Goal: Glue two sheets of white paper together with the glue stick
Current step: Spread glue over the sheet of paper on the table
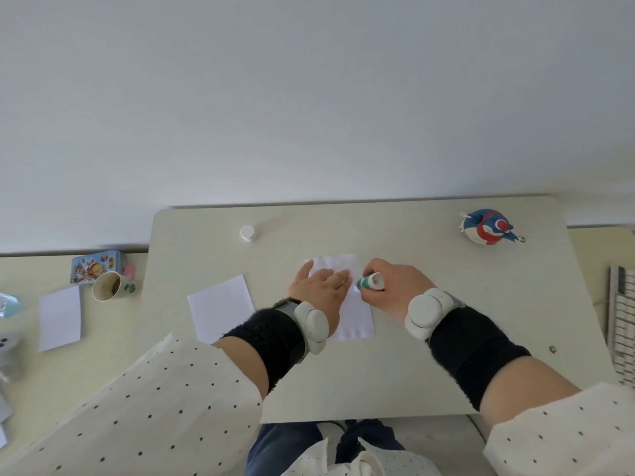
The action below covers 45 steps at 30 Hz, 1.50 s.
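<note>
A white sheet of paper (355,317) lies in the middle of the pale table (429,372). My left hand (318,286) rests flat on the sheet's left side with its fingers straight, pressing it down. My right hand (390,286) grips a green and white glue stick (369,281), which lies tilted with its tip against the paper beside my left fingertips. A second white sheet (221,307) lies to the left of the first, apart from it. The white cap (247,232) stands near the table's far edge.
A blue, red and white toy figure (488,228) sits at the far right corner. On the lower desk to the left are a paper cup (111,286), a colourful tin (96,266) and another white sheet (60,317). A keyboard (622,321) lies at the right edge.
</note>
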Each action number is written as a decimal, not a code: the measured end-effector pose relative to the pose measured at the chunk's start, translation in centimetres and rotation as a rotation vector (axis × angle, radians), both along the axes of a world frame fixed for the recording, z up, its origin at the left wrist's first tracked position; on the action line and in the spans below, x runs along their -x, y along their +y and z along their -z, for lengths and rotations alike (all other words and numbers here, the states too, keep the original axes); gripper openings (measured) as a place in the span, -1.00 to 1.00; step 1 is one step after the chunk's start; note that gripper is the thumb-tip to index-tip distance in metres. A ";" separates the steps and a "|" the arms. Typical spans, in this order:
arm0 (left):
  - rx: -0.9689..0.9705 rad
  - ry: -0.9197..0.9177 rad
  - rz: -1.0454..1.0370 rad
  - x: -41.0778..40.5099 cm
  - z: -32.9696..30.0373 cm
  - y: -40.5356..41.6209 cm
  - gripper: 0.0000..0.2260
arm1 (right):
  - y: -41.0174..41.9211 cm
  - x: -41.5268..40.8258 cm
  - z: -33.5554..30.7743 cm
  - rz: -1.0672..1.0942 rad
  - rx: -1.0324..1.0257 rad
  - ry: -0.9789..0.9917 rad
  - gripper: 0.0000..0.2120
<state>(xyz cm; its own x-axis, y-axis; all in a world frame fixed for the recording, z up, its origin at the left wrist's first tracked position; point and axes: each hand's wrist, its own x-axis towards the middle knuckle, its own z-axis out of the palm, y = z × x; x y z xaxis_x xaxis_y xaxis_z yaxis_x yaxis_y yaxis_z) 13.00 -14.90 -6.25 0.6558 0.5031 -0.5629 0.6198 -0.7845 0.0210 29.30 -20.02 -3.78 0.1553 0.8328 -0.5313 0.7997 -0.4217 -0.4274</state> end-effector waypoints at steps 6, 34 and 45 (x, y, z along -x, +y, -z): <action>0.001 -0.001 0.000 0.1 0.3 0.0 -0.47 | -0.9 0.0 -0.5 -0.007 0.069 0.014 -0.83; -0.023 0.001 0.012 0.1 1.2 0.2 -0.34 | -3.6 0.6 -0.9 -0.049 0.126 0.012 -0.85; -0.019 -0.006 0.003 0.4 1.0 0.0 -0.34 | -1.7 0.5 -2.0 0.008 0.016 0.043 -0.81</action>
